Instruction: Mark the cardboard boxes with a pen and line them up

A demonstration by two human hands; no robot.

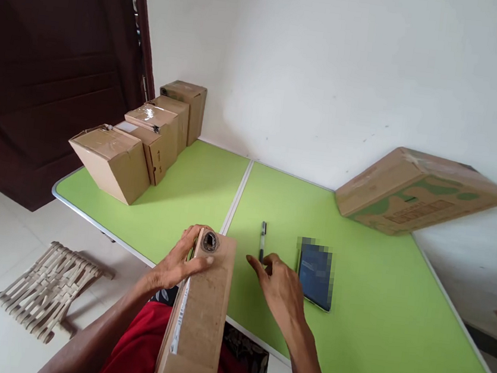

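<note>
A narrow cardboard box (204, 319) stands on end at the table's near edge, close against my body, with a white barcode label (180, 316) along its left side. My left hand (181, 262) is wrapped around its upper left edge, thumb on the face towards me. Beside that thumb is a dark round opening (210, 241) in the box. My right hand (277, 282) hovers over the green table, thumb and index finger apart, around the lower end of a pen (263, 236). Whether the fingers touch the pen I cannot tell. Right of this hand lies a dark, partly pixelated flat object (315, 275).
Several cardboard boxes (115, 156) stand in a row on the left of the green table (194, 186). A larger box with green print (422, 197) is tilted at the back right by the wall. A woven stool (50, 290) stands on the floor at left, near a dark door (46, 68).
</note>
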